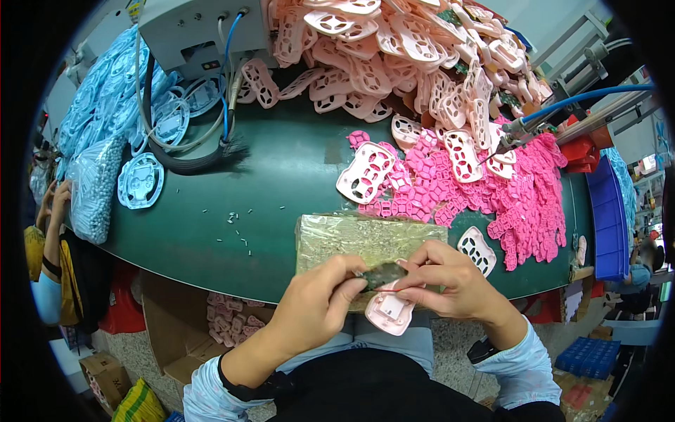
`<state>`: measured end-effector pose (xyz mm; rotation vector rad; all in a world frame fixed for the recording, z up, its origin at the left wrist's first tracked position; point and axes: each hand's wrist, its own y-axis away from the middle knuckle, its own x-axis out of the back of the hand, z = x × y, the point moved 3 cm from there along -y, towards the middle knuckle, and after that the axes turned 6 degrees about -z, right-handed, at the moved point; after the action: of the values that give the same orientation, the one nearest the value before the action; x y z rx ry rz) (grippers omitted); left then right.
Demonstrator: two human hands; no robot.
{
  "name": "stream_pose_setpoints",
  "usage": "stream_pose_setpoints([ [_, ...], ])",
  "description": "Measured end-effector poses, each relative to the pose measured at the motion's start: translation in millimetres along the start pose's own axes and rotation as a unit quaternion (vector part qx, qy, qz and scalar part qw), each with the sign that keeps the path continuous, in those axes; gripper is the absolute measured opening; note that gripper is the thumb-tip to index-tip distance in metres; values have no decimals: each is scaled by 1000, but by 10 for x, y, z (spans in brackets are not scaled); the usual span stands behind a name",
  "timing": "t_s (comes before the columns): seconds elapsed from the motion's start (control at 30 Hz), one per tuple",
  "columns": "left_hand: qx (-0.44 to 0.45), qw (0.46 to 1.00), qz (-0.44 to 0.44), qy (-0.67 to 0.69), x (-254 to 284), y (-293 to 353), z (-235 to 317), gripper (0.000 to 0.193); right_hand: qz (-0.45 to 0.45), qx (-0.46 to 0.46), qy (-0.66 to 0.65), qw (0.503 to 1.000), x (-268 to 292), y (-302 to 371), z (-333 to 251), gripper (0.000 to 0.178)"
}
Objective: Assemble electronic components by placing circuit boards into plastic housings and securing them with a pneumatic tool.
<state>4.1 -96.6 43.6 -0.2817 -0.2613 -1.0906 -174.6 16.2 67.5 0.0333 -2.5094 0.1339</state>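
Observation:
Over the near edge of the bench, my left hand point(320, 302) pinches a small dark green circuit board point(383, 276) between thumb and fingers. My right hand point(446, 281) is closed at the board's right side, its thumb and fingertips on a thin red wire point(387, 290). Just below the board is a pale pink plastic casing point(390, 314) with its hollow inside facing up; whether the fingers also grip it is hidden. Beneath and beyond my hands lies a block wrapped in shiny yellowish tape point(365, 239). A pale pink controller-shaped shell point(477, 251) rests right of my right hand.
Pale pink shells point(373, 70) are heaped at the back, bright pink button pieces point(531, 204) at the right. Small metal pins point(232, 219) lie scattered left. A black hose point(190, 165), a bag of blue beads point(98, 190) and a blue bin point(608, 218) flank the bench. A co-worker's hands point(58, 197) show far left.

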Motion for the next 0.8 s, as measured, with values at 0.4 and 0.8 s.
stream_pose_setpoints([
  [0.4,-44,998,21,-39,-303,86,180,24,3,13,-41,999,-97,108,28,14],
  [0.8,-217,947,-94,-217,5,-170,199,26,-67,25,61,996,12,24,91,13],
])
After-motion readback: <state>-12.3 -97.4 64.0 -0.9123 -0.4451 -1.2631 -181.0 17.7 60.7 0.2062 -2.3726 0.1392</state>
